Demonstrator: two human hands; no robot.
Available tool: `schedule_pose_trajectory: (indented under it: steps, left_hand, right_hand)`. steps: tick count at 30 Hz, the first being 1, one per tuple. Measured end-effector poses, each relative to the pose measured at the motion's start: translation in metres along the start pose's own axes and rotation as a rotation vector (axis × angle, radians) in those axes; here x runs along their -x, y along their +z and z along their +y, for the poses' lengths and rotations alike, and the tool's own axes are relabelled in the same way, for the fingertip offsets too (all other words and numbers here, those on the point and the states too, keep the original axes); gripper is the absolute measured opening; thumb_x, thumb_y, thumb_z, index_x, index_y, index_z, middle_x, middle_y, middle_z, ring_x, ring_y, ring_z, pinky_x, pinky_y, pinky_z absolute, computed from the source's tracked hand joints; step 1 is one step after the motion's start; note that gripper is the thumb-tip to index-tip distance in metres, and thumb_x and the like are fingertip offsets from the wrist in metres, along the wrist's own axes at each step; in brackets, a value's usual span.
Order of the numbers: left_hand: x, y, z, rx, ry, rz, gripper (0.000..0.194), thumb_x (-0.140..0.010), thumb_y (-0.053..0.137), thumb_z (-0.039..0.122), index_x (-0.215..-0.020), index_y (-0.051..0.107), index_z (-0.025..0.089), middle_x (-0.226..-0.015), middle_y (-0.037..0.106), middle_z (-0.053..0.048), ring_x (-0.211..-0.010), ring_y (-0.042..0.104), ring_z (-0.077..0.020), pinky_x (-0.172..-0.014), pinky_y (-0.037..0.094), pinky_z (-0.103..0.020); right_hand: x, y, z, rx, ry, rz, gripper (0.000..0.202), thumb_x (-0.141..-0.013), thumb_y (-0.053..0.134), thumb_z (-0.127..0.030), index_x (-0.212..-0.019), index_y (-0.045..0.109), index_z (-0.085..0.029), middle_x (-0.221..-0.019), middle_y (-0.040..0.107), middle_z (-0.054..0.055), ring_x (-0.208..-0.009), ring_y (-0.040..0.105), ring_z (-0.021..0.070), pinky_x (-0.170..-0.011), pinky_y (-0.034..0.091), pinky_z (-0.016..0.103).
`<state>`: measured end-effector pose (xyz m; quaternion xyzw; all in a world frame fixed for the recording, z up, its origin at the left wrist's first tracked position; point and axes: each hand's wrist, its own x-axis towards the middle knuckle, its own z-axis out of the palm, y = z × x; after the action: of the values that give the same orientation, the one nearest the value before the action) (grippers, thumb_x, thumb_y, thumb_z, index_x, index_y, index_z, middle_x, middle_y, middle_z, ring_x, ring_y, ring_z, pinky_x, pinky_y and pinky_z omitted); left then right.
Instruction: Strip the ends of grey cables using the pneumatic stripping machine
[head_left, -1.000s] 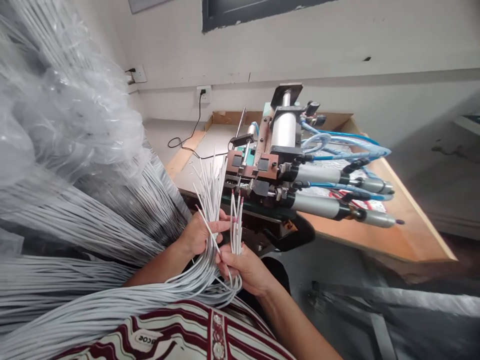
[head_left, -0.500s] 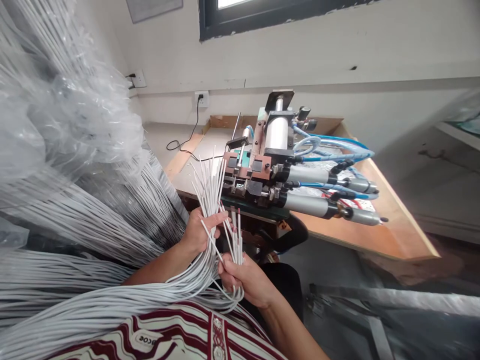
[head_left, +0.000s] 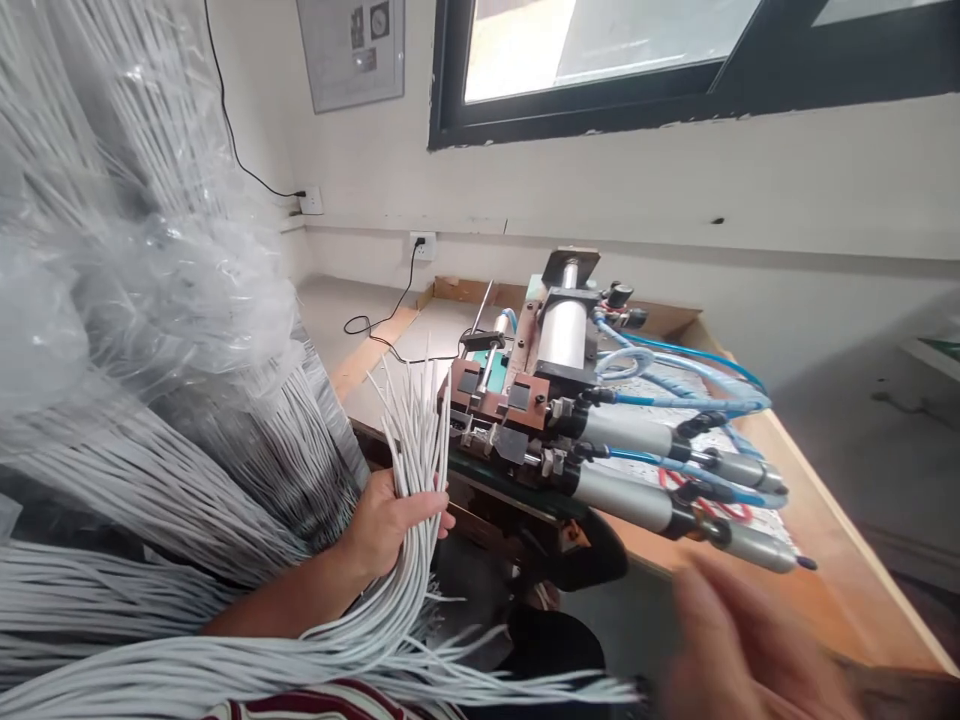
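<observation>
My left hand point(head_left: 394, 525) is wrapped round a bundle of white cables point(head_left: 412, 425), whose ends fan upward above the thumb. Below the fist the bundle bends and trails off to the left across my lap. More cable ends point(head_left: 540, 685) lie loose at the bottom, pointing right. Smeared by motion, my right hand point(head_left: 742, 640) is at the lower right, apart from the cables; I cannot make out its fingers clearly. A pneumatic machine point(head_left: 517, 390) with silver cylinders and blue air hoses sits just right of the cable tips.
The machine stands on a wooden-edged bench point(head_left: 832, 530). Thick hanks of grey-white cable point(head_left: 187, 460), partly wrapped in clear plastic point(head_left: 172, 300), crowd the left side. A black cord point(head_left: 405, 290) runs from a wall socket point(head_left: 424, 247). A dark-framed window point(head_left: 600, 70) is above.
My right hand has let go of the smaller cable group and swung right. Those cables have dropped toward my lap. My left hand keeps its hold. The view has tilted up.
</observation>
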<state>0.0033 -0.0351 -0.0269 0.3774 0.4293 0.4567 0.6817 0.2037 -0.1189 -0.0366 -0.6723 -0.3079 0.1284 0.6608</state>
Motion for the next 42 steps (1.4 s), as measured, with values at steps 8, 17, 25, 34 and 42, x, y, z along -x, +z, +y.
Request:
schedule_pose_trajectory:
  steps: [8,17,25,34,42]
  left_hand:
    - [0.000,-0.008,-0.002,-0.139,0.141,-0.131,0.011,-0.065,0.067,0.017,-0.074,0.067,0.012,-0.066,0.067,-0.003,-0.060,0.060,-0.0135,-0.059,0.047,-0.024]
    - [-0.012,-0.017,-0.004,-0.062,0.117,0.032,0.015,-0.067,0.066,0.024,-0.078,0.067,0.013,-0.062,0.067,-0.003,-0.055,0.061,-0.0147,-0.054,0.047,-0.024]
    - [-0.013,-0.017,-0.003,-0.075,0.108,0.018,0.013,-0.065,0.067,0.024,-0.067,0.066,0.011,-0.049,0.062,-0.002,-0.045,0.053,-0.0110,-0.048,0.042,-0.022]
    - [-0.007,-0.013,-0.007,0.041,0.077,-0.042,0.012,-0.059,0.070,0.018,-0.069,0.067,0.011,-0.055,0.063,-0.002,-0.050,0.054,-0.0113,-0.047,0.041,-0.021]
    - [-0.014,-0.014,-0.007,0.073,0.018,0.122,0.015,-0.063,0.069,0.022,-0.073,0.066,0.011,-0.055,0.063,-0.002,-0.050,0.057,-0.0115,-0.049,0.048,-0.022]
  right_hand:
    - [0.019,0.107,-0.014,-0.468,0.304,-0.771,0.025,-0.073,0.063,-0.039,-0.071,0.069,-0.015,-0.058,0.055,0.001,-0.052,0.043,0.0113,-0.051,0.036,0.025]
    - [0.026,0.109,0.008,-0.532,0.548,-0.721,0.026,-0.067,0.069,-0.039,-0.069,0.068,-0.013,-0.050,0.049,-0.002,-0.046,0.035,0.0070,-0.044,0.026,0.021]
    - [0.017,0.117,0.000,-0.614,0.741,-0.685,0.028,-0.058,0.075,-0.038,-0.072,0.069,-0.013,-0.052,0.050,-0.003,-0.046,0.037,0.0061,-0.044,0.028,0.019]
    - [0.027,0.124,-0.010,-0.730,0.721,-0.752,0.028,-0.060,0.075,-0.039,-0.070,0.068,-0.014,-0.048,0.045,-0.004,-0.045,0.039,0.0074,-0.044,0.031,0.020]
    - [0.028,0.116,-0.002,-0.650,0.701,-0.594,0.028,-0.062,0.074,-0.038,-0.074,0.068,-0.014,-0.057,0.053,-0.001,-0.046,0.036,0.0040,-0.041,0.023,0.015]
